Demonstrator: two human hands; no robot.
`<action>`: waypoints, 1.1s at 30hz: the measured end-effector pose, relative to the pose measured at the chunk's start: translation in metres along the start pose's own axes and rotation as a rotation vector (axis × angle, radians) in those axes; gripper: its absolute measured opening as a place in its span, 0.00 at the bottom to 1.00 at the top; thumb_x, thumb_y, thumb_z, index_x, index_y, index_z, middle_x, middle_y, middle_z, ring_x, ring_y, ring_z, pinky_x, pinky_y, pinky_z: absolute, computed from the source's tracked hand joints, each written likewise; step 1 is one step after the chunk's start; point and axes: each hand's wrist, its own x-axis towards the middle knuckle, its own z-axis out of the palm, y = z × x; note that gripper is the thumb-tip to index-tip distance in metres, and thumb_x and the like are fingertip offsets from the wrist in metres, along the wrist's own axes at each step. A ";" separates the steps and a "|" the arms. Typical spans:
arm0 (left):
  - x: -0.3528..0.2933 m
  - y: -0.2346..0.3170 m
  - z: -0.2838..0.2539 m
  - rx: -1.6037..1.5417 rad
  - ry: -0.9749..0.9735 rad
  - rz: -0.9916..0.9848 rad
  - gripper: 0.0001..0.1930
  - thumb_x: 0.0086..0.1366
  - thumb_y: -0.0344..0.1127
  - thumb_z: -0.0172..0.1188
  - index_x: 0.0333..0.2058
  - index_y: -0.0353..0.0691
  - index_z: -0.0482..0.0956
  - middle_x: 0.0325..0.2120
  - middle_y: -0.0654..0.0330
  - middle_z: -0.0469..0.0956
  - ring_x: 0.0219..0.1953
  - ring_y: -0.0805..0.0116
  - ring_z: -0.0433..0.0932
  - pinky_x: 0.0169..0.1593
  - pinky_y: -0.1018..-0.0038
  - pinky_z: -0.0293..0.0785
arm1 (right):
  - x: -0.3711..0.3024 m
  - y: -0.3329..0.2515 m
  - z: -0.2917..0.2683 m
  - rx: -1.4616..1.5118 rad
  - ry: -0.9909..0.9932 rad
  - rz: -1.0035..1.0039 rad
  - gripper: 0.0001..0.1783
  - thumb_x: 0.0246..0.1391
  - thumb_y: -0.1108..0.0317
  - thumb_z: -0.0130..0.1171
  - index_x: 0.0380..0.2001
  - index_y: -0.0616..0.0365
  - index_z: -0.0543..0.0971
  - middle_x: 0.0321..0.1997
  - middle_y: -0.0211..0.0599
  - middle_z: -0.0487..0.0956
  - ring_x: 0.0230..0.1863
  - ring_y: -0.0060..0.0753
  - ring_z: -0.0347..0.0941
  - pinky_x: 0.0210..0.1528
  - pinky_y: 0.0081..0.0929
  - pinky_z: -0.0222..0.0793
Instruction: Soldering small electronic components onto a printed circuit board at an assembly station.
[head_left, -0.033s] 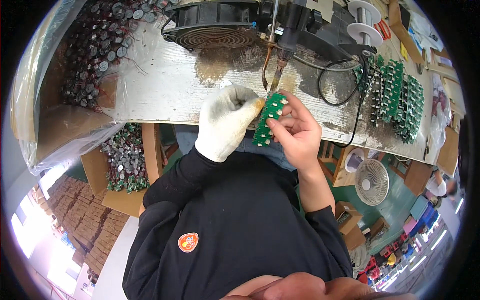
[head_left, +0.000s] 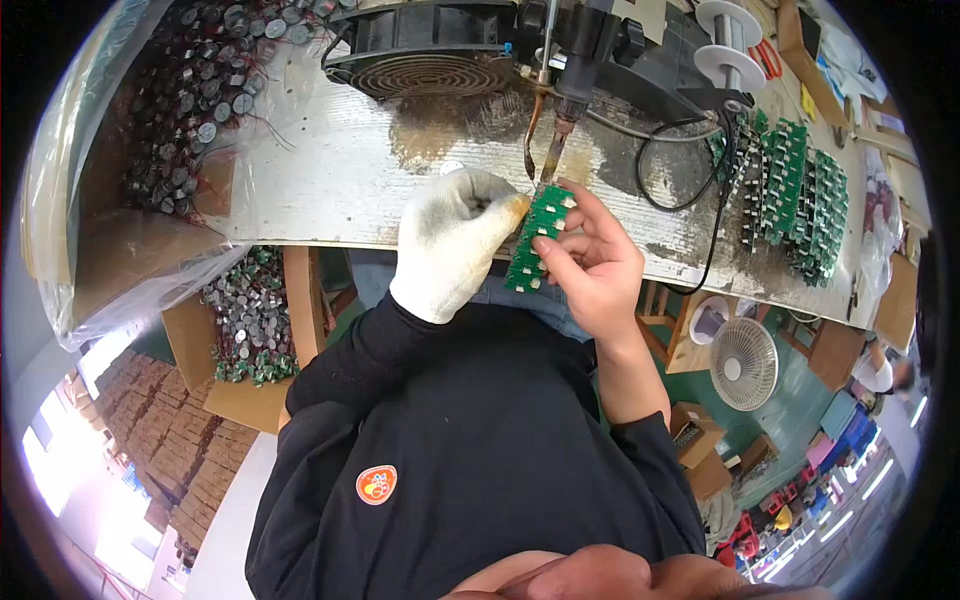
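Observation:
A strip of green circuit board (head_left: 541,240) with small pale parts along it stands tilted between my hands. My right hand (head_left: 598,262), bare, grips its right side, thumb on the face and fingers behind. My left hand (head_left: 452,236), in a white glove with a stained thumb, is closed at the board's left edge; what its fingers pinch is hidden. The tip of a soldering iron (head_left: 560,140) comes down to the top end of the board. Beside it a thin curved copper-coloured tube (head_left: 532,135) ends close to the same spot.
Many small round motors (head_left: 207,131) with red wires lie at the left. Below, a cardboard box (head_left: 303,300) holds more pieces. A black fan (head_left: 425,55) stands behind, a solder spool (head_left: 728,45) to its right. Stacked green boards (head_left: 790,190) and a black cable (head_left: 720,225) lie right.

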 end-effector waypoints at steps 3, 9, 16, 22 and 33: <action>0.002 0.000 0.000 0.157 0.030 0.053 0.07 0.57 0.29 0.61 0.29 0.29 0.79 0.24 0.62 0.77 0.27 0.79 0.73 0.31 0.80 0.70 | 0.000 0.002 0.000 -0.026 0.016 -0.045 0.29 0.48 0.83 0.60 0.55 0.69 0.66 0.35 0.32 0.72 0.28 0.14 0.72 0.29 0.12 0.66; 0.002 -0.001 0.001 0.215 0.070 0.093 0.08 0.56 0.31 0.62 0.29 0.29 0.79 0.23 0.61 0.77 0.26 0.79 0.73 0.30 0.80 0.70 | 0.000 0.006 -0.001 0.000 0.056 -0.042 0.25 0.47 0.84 0.61 0.50 0.71 0.68 0.36 0.34 0.74 0.28 0.15 0.73 0.29 0.12 0.67; 0.002 0.005 0.003 0.169 0.055 0.051 0.08 0.57 0.31 0.62 0.29 0.29 0.78 0.24 0.62 0.77 0.26 0.79 0.73 0.31 0.80 0.70 | 0.001 0.005 0.001 0.006 0.059 -0.063 0.25 0.47 0.83 0.62 0.50 0.71 0.68 0.36 0.34 0.74 0.29 0.16 0.73 0.29 0.12 0.68; 0.001 0.007 0.004 0.109 0.046 0.054 0.08 0.57 0.31 0.62 0.30 0.29 0.79 0.24 0.62 0.78 0.27 0.79 0.73 0.30 0.81 0.70 | 0.003 -0.001 0.002 0.010 0.042 -0.073 0.25 0.47 0.84 0.61 0.50 0.71 0.68 0.37 0.34 0.74 0.29 0.16 0.74 0.29 0.12 0.69; 0.002 -0.008 0.001 0.157 0.077 0.040 0.07 0.57 0.30 0.62 0.29 0.30 0.79 0.23 0.62 0.77 0.26 0.80 0.72 0.29 0.81 0.69 | -0.001 0.011 -0.001 0.014 0.033 -0.051 0.24 0.47 0.84 0.61 0.50 0.71 0.68 0.35 0.33 0.74 0.29 0.15 0.73 0.29 0.12 0.68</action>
